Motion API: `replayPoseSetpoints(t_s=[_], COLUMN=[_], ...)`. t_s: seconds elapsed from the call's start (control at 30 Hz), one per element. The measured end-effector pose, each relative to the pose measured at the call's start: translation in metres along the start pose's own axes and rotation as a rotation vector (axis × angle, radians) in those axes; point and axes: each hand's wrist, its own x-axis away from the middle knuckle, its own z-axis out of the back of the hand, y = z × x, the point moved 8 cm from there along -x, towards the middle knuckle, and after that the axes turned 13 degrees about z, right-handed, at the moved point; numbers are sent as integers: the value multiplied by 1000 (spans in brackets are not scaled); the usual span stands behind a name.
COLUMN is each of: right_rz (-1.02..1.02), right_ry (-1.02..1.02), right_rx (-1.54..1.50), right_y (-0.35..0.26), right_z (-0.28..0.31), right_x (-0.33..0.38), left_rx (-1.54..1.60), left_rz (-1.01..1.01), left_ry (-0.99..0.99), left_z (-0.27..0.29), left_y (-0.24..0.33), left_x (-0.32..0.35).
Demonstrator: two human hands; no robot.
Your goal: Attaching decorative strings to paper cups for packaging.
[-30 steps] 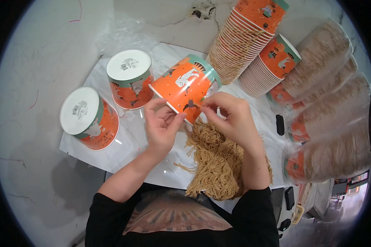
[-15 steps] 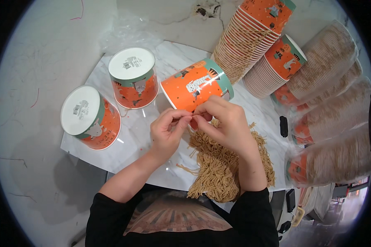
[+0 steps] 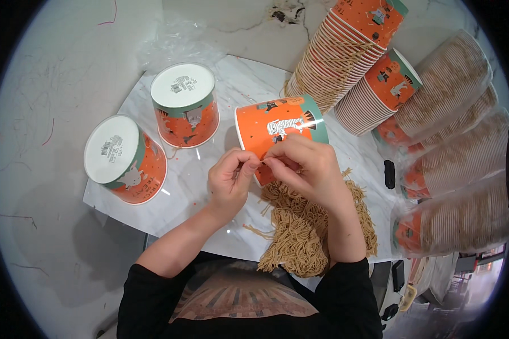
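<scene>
Two orange buckets (image 3: pixel 134 178) stand upside down on the surface (image 3: pixel 189 220), their insides hidden. The left hand (image 3: pixel 229 178) and right hand (image 3: pixel 308 169) meet with fingertips pinched closed; what lies between is too small to tell. Just beyond them, another bucket (image 3: pixel 253 131) lies on its side, contents unseen. Tan string (image 3: pixel 294 246) heaps near the right forearm. Farther right, nested buckets (image 3: pixel 363 104) lean in stacks, then clear bags (image 3: pixel 444 85) hold more.
</scene>
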Motion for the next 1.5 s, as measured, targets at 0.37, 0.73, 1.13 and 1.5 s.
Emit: replayPoseSetpoints(t_s=[0.37, 0.73, 1.13, 1.5], right_rz=[110, 21, 28, 24], right_ry=[-13, -48, 49, 32], right_rx=[-17, -49, -25, -50], right_y=[-6, -2, 1, -1], right_z=[1, 6, 13, 8], right_x=[-3, -3, 0, 0], left_rx=[-30, -101, 311, 281], left_rz=[-4, -35, 64, 85], left_ry=[4, -34, -49, -149], left_z=[2, -3, -12, -12], left_y=[1, 9, 7, -3], left_x=[1, 3, 0, 4])
